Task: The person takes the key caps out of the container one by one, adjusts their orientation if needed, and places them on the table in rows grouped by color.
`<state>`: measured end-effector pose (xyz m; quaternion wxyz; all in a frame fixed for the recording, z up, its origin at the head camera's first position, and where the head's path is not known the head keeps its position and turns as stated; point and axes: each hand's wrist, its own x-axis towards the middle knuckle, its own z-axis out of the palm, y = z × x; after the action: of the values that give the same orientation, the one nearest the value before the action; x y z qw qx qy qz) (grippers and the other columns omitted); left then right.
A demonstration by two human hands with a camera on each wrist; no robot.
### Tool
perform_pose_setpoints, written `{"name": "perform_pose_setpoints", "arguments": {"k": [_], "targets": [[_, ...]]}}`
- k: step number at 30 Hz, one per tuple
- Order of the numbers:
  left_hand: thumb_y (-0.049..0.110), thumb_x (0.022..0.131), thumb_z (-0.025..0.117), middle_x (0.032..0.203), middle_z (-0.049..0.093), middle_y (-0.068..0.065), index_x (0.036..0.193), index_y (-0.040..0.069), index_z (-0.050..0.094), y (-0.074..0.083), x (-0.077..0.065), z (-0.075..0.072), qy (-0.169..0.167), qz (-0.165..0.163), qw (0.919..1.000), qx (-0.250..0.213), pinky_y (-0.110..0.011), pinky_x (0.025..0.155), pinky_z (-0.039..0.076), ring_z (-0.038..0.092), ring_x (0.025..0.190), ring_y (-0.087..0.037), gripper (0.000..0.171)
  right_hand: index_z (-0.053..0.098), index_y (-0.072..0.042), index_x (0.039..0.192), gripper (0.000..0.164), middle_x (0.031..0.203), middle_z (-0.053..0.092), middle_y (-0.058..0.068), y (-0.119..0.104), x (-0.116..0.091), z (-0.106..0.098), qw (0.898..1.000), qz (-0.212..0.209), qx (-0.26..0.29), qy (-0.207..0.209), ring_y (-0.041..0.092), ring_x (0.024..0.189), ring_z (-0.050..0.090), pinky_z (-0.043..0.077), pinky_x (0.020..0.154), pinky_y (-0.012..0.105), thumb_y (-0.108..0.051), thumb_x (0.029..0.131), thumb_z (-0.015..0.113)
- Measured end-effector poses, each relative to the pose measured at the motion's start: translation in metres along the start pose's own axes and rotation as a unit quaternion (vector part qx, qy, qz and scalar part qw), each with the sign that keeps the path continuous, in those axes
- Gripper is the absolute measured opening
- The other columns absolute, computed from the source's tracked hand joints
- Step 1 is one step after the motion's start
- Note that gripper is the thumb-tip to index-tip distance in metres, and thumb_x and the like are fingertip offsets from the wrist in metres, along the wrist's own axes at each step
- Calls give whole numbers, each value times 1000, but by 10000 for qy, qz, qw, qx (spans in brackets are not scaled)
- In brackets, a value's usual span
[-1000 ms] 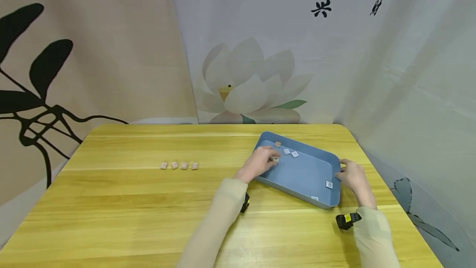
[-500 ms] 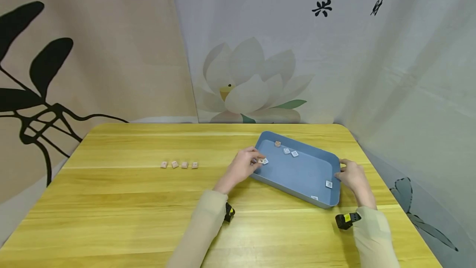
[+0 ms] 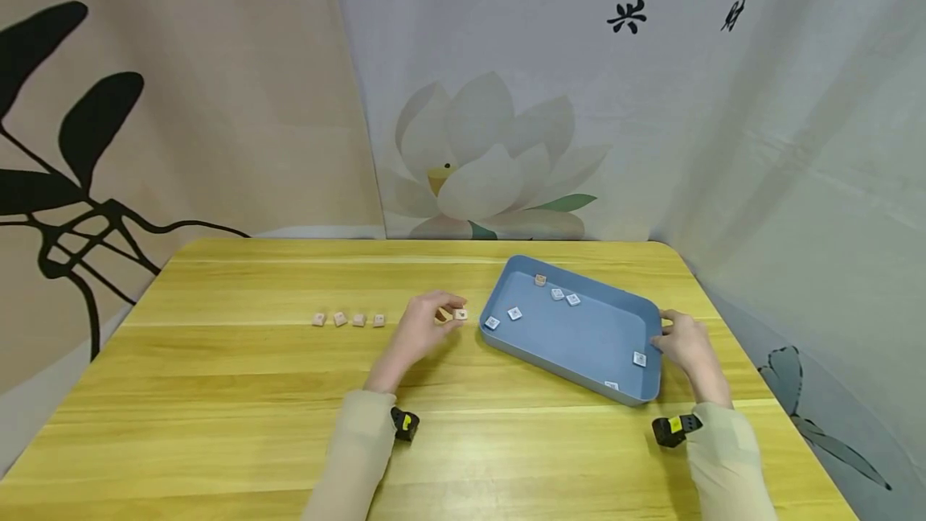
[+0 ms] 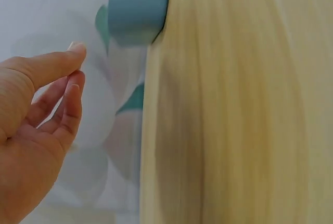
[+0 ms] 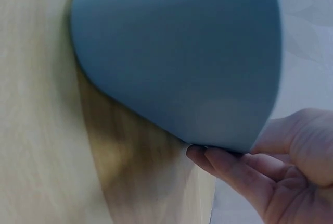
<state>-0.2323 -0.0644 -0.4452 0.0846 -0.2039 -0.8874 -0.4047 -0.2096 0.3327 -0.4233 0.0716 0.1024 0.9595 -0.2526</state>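
Observation:
My left hand [image 3: 418,330] is over the table just left of the blue tray [image 3: 571,372], pinching a small white tile with a dark mark [image 3: 460,314] between thumb and fingertips. In the left wrist view the thumb and fingers of the left hand [image 4: 44,99] meet at their tips, and the tile is hidden there. At the tray's right end, my right hand [image 3: 687,342] grips the wall. The right wrist view has the fingers of that hand [image 5: 244,177] along the underside of the tray [image 5: 177,62]. Several tiles lie scattered inside it, among them a white tile [image 3: 514,313].
Left of the left hand, several small pale tiles form a row on the wooden table [image 3: 239,408], one of them a pale tile [image 3: 379,321]. A printed curtain [image 3: 499,103] hangs behind the table's far edge. Each wrist bears a small black camera [image 3: 676,429].
My left hand has lifted a tile out of the tray and carried it left, past the tray's left wall. The right hand and the tray stay where they were.

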Motion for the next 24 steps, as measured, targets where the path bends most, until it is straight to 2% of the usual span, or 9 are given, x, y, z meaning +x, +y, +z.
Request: {"name": "perform_pose_setpoints", "arguments": {"k": [3,11,19,24], "targets": [[4,81,73,99,71,-9,106,4,69,-8,-6,-15,191,-292,9993,-106,-30,75,56,65,88,-19,26,34,18,136,58,120,52,40,0,0,0,10000,-59,-24,30,49,108,58,54,82,50,-1,87,59],[7,84,71,105,69,-13,108,5,69,-41,-28,-68,680,-612,9958,42,-42,81,55,64,96,-27,24,34,19,136,58,121,51,41,0,-1,-1,10000,-69,-18,48,50,108,57,55,81,49,-2,87,57],[5,87,66,119,61,-26,114,-2,65,-74,-57,-124,811,-1346,9857,614,-52,89,50,56,109,-39,27,34,19,136,58,121,51,42,0,-1,0,10000,-41,24,45,50,107,58,55,81,49,-2,87,57],[7,86,68,118,58,-31,113,-5,65,-96,-71,-143,842,-1638,9795,814,-57,89,47,54,108,-45,29,35,19,135,57,119,52,41,1,0,1,9999,-85,-9,91,51,107,57,54,82,51,-1,86,58]]}}
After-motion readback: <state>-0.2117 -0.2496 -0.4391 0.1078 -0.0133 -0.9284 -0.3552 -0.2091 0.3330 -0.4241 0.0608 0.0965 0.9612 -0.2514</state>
